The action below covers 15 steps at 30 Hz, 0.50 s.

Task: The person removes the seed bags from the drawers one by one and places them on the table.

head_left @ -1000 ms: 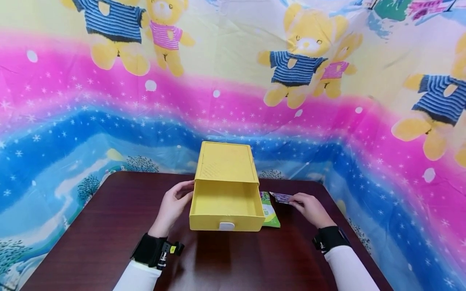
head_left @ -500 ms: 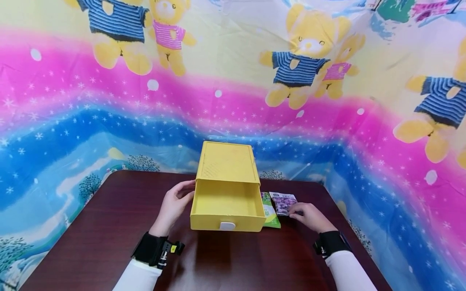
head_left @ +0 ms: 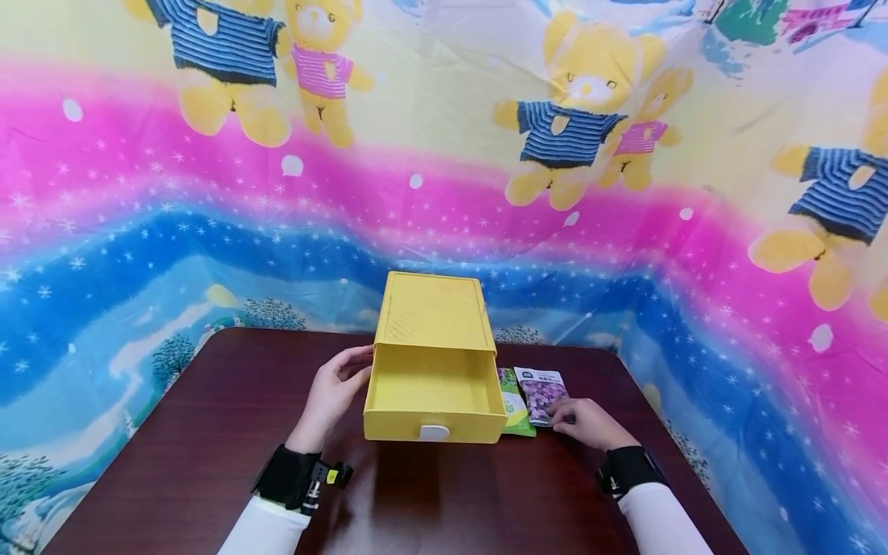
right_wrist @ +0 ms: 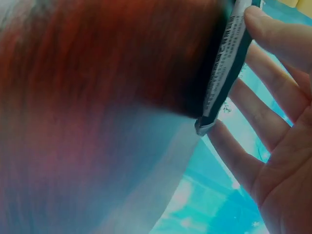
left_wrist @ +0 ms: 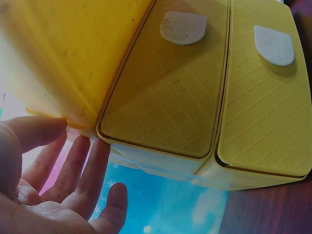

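A yellow drawer cabinet [head_left: 435, 312] stands in mid-table, its top drawer [head_left: 434, 428] pulled out, with nothing visible inside. My left hand [head_left: 336, 393] is at its left side; in the left wrist view the thumb and fairly straight fingers [left_wrist: 95, 165] touch the cabinet's edge. On the right, my right hand [head_left: 590, 422] pinches the near right edge of a flat packet [head_left: 543, 393] printed with purple flowers. Seen from the right wrist, that packet [right_wrist: 228, 63] stands edge-on, thumb on one face and fingers behind. A green packet [head_left: 516, 410] lies between it and the cabinet, partly hidden by the drawer.
Two more drawer fronts, pushed in, show in the left wrist view: a middle one [left_wrist: 165, 92] and a lower one [left_wrist: 268, 112], both with white pulls. The dark wooden table [head_left: 229, 401] ends at a bear-patterned cloth backdrop [head_left: 416, 216].
The purple-flower packet has tipped from nearly edge-on to face-up and come slightly nearer beside the green packet, my right hand moving down with it. My left hand has stayed at the cabinet.
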Available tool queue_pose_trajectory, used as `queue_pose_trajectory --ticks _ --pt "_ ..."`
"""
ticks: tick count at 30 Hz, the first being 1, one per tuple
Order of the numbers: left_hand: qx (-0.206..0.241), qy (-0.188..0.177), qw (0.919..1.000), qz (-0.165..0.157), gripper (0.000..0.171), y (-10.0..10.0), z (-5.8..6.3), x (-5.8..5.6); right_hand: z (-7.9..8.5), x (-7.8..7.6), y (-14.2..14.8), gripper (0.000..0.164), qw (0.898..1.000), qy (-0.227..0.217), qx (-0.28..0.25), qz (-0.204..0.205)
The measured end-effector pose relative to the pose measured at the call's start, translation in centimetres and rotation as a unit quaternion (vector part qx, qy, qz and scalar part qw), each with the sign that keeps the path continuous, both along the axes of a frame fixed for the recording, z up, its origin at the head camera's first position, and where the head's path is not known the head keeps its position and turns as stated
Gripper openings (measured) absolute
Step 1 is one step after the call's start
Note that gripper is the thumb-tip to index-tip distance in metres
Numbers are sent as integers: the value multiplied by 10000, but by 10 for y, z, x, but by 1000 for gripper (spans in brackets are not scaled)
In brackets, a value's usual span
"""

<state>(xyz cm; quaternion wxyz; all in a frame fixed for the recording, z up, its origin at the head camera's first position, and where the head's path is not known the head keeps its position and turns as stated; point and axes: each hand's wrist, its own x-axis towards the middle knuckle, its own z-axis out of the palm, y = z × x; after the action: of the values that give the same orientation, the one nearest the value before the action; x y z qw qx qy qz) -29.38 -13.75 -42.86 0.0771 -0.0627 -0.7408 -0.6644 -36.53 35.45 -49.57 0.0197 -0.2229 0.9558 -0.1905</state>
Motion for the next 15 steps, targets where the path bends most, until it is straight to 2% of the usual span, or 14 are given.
queue_pose_trajectory --ticks 8,15 --pt "9 9 10000 41 41 2 -1 -1 -6 -1 3 18 9994 -215 54 -256" --pt "38 22 10000 57 41 1 1 0 -4 1 1 20 9989 -354 7 -319"
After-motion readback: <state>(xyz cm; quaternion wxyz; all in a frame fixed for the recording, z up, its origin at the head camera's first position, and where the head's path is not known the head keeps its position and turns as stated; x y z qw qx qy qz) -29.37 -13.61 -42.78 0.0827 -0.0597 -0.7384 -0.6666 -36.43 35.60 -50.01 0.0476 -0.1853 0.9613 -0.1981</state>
